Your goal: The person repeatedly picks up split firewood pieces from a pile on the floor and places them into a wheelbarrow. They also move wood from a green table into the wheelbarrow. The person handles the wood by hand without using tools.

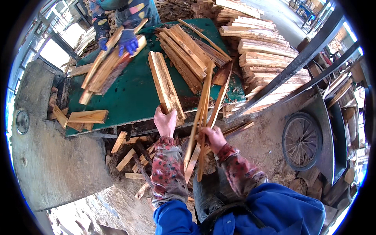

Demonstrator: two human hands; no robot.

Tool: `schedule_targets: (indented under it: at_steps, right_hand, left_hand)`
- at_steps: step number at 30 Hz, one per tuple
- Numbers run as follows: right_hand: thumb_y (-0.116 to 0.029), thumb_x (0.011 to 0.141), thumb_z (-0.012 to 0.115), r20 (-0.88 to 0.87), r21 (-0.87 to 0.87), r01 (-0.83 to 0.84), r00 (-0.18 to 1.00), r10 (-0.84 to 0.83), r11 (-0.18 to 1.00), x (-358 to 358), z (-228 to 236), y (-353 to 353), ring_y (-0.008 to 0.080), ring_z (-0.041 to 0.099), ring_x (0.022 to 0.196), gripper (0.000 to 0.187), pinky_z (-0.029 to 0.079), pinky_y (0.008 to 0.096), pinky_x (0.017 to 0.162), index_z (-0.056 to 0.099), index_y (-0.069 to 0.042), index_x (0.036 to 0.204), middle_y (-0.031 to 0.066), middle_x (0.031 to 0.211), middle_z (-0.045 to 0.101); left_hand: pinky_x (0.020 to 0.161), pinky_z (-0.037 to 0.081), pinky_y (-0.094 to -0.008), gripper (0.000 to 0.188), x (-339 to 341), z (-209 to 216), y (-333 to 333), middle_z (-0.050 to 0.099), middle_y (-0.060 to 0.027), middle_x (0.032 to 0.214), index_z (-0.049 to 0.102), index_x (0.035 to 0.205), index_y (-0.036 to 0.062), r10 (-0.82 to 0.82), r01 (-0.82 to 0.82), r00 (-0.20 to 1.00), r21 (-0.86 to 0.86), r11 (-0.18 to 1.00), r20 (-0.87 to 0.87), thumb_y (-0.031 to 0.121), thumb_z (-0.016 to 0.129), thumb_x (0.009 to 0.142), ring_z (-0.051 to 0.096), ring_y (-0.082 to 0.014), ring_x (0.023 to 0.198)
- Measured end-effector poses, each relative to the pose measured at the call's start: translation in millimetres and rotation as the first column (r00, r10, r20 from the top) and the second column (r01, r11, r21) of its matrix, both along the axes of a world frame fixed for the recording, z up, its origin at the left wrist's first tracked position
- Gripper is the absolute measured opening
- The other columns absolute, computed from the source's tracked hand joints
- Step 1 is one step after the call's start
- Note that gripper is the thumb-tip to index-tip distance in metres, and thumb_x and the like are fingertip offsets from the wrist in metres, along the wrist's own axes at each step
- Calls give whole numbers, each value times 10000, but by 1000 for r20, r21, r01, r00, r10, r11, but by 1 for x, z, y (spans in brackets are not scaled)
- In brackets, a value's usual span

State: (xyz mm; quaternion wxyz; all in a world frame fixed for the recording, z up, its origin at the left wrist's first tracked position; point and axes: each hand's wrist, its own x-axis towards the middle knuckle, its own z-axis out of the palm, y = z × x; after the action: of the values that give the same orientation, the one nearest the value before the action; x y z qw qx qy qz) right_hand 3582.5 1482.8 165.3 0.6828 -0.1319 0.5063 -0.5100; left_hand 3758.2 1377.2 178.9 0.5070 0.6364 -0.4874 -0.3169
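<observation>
Table [133,94]: its green top is carrying wood and scattered bark bits, its near edge facing the person.
Left hand [165,122]: it is grasping the near end of a board [162,82], right at the table's near edge.
Board: it is lying lengthwise on the table's middle, pointing away from the person.
Right hand [213,138]: it is clenching several thin strips [204,102] together, just off the table's near edge.
Strips: they are slanting across that edge on the right, their upper ends reaching over the table, their lower ends hanging in front of it.
Loose boards [182,53]: they are lying in a skewed heap on the table's far right, seemingly part of what is left.
Stack [266,58]: layered boards are sitting beyond the table's right side, looking like the finished share.
Co-worker's hands [128,41]: gloved, they are gripping planks [107,68] at the table's far left.
Offcuts [125,160]: short pieces are littering the ground below the table's near edge.
Progress: the work is looking partway along, the board and strips being in hand, not yet set aside.
</observation>
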Motion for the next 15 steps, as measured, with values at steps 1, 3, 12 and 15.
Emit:
schedule_targets:
  at_steps: [1,3,12,15]
  right_hand:
    - [-126,839,644,-36,1,-14,999,14,1000,1,-5,7,208,596,612,227,532,366,530,529,32,954,111,765,598]
    - [-132,846,655,-110,-2,-30,994,30,1000,-10,-18,16,201,592,599,247,523,349,524,515,28,972,114,768,599]
    - [-149,862,555,-433,52,-141,889,149,989,-69,58,112,113,482,488,169,374,261,464,561,-25,748,18,577,518]
    - [-123,875,567,-480,-62,-172,869,121,983,-74,55,115,90,476,524,106,376,258,474,546,-19,876,4,629,505]
  left_hand:
    - [691,533,-325,308,-1,4,6,697,-140,829,625,966,-26,-9,9,1000,4,1000,-16,117,678,699,686,-206,753]
    - [653,537,-321,293,-8,8,14,696,-134,813,620,965,-26,-22,24,999,31,999,-38,109,679,712,684,-203,714]
    - [705,533,-387,443,-14,16,36,656,-265,848,554,1083,-98,14,0,991,-102,995,134,126,686,724,677,-373,823]
    - [684,522,-305,389,-21,7,33,689,-149,858,590,1085,-26,56,-37,982,-102,994,183,115,686,736,677,-185,752]
